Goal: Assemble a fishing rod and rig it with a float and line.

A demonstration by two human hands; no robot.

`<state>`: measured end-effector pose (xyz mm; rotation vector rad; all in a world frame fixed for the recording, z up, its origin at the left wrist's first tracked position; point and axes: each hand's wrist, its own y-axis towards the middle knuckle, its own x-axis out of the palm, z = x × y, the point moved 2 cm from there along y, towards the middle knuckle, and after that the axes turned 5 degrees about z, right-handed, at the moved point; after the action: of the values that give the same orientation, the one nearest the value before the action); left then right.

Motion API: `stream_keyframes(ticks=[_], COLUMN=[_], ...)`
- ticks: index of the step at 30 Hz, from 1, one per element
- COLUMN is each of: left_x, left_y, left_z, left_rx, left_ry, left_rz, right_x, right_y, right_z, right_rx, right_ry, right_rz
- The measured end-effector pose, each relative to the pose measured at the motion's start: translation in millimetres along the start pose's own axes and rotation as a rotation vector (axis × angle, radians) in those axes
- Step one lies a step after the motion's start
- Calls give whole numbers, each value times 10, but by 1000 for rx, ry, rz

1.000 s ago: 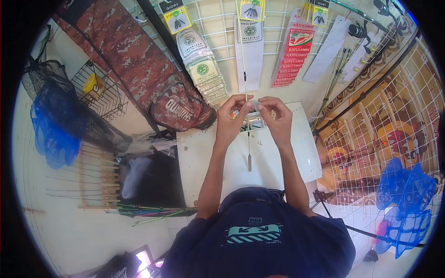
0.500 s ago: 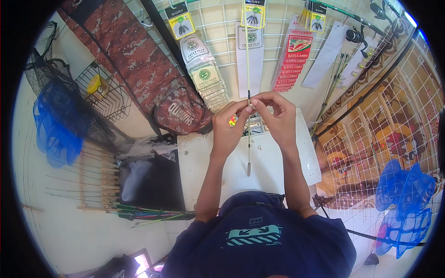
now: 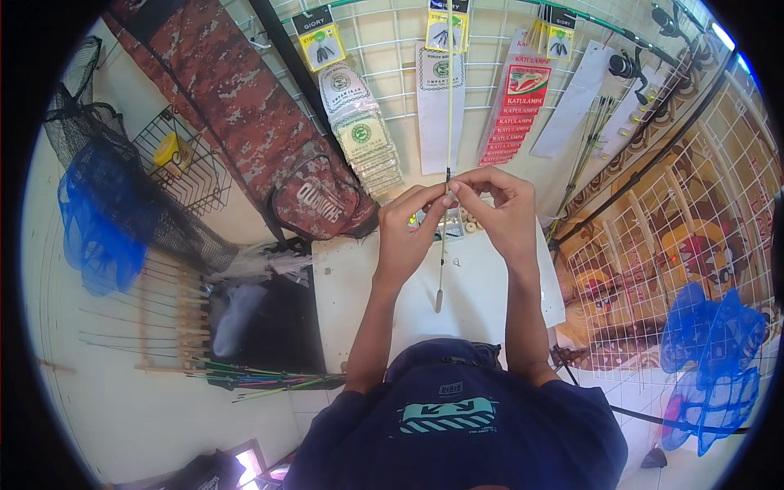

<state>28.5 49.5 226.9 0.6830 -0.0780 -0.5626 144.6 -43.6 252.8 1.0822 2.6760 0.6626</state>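
Apparently light, springy and easy to snap, the thin rod point(image 3: 443, 249) ran lengthwise above the white table point(image 3: 351, 286), pinched between the fingertips of the left hand point(image 3: 408, 233) and right hand point(image 3: 504, 214). Near its dark band point(image 3: 448, 174) seemed the surest hold. A compartment box point(image 3: 452, 224) sat below the hands, a hanging white strip point(image 3: 433, 122) beyond; sideways looked roomier.

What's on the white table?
White table: a compartmented box and a tiny loop-shaped item show. Left hand and right hand cover parts of the box; contents there unseen.
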Motion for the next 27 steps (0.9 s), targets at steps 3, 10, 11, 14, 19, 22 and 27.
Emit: stream_keyframes(ticks=[3,10,11,14,19,22,27], left_x=[-29,-5,-4,3,17,27,18], left_y=[0,-1,0,4,-6,-10,-2], left_z=[5,16,19,50,37,22,21], left_rx=[7,7,5,-11,6,5,6], left_ry=[16,19,26,20,42,34,49], left_rz=[0,3,1,10,11,24,16], right_x=[24,4,4,-2,14,20,33], right_y=[-21,-16,-15,-8,2,-4,-1], right_z=[-34,-27,-28,-9,-67,-71,-54], right_rx=[79,126,144,131,116,126,148], right_ry=[70,118,112,108,196,218,247], right_rz=[-14,12,17,13,12,-4,10])
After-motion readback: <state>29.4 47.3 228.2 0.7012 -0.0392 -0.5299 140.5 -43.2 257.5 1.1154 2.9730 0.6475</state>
